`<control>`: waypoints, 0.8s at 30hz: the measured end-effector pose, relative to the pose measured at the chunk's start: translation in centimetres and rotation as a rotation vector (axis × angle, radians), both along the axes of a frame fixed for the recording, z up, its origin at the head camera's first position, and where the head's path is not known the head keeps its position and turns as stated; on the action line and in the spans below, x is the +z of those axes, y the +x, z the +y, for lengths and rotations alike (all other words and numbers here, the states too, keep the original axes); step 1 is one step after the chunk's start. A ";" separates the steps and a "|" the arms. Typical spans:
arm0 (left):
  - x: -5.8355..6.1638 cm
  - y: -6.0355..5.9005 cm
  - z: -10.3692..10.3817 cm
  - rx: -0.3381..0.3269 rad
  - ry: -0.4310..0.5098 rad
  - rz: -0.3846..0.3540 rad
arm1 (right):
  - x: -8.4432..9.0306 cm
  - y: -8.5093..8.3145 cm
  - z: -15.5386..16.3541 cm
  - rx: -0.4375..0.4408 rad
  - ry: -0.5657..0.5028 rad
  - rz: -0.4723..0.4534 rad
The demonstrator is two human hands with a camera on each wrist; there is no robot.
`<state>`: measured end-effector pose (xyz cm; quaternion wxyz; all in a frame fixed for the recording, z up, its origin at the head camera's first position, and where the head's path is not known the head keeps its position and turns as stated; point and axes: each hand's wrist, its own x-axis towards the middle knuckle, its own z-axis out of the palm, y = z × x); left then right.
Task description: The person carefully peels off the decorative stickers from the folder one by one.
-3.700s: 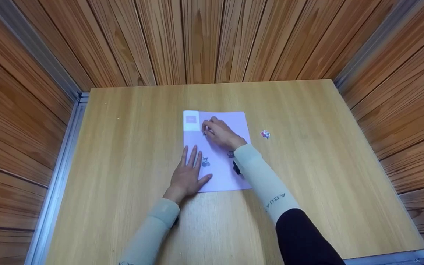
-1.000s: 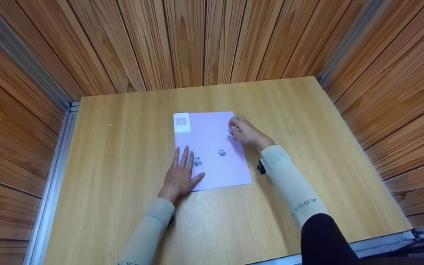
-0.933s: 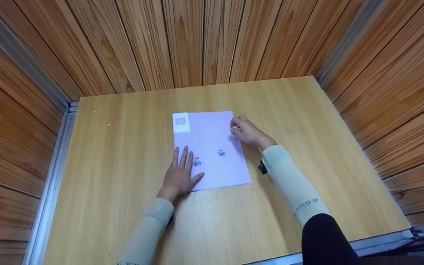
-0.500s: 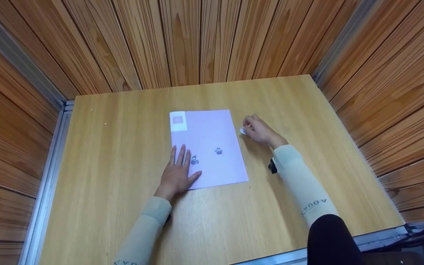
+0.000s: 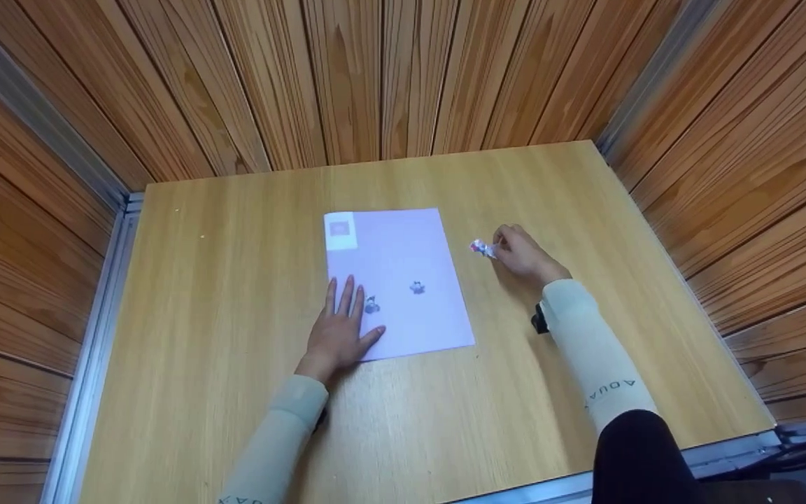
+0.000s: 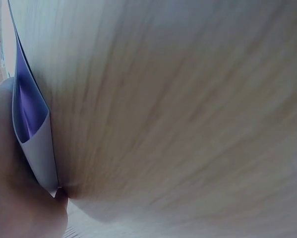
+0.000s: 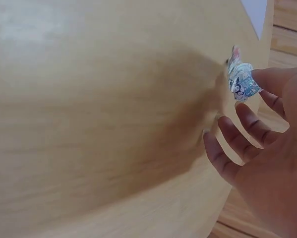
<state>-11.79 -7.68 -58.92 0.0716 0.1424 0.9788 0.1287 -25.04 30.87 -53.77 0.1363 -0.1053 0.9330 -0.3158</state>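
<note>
Wood-panelled walls (image 5: 347, 77) around a table (image 5: 235, 280), left hand (image 5: 336, 337) flat on a lilac folder (image 5: 396, 245), fingers spread, right hand (image 5: 525, 254) now farther right of it, thumb and finger pinching a colourful cutout (image 7: 242, 82) beyond the folder's edge

Flat lilac folder (image 5: 406, 245) with two greyish figures (image 5: 417, 288); colourful cutout (image 5: 483, 248) in right grip (image 5: 525, 255).

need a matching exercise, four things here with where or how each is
1. thin lilac rectangular folder
2. white rectangular label
3. left hand
4. right hand

a. pinching a small multicoloured cutout
b. at the folder's upper left corner
c. resting on the folder's lower left edge
d. lying on the light-brown wooden table

Pairs: 1-d, 2-b, 3-c, 4-a
</note>
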 end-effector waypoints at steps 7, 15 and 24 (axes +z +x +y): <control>0.2 0.1 0.0 0.014 0.022 -0.005 | -0.3 0.4 1.5 0.002 0.050 0.003; 0.3 0.2 0.0 0.018 0.028 -0.010 | -0.7 1.1 2.5 -0.037 0.073 -0.027; 0.0 -0.1 0.1 0.017 0.003 -0.039 | -1.3 0.9 2.6 -0.036 0.122 0.022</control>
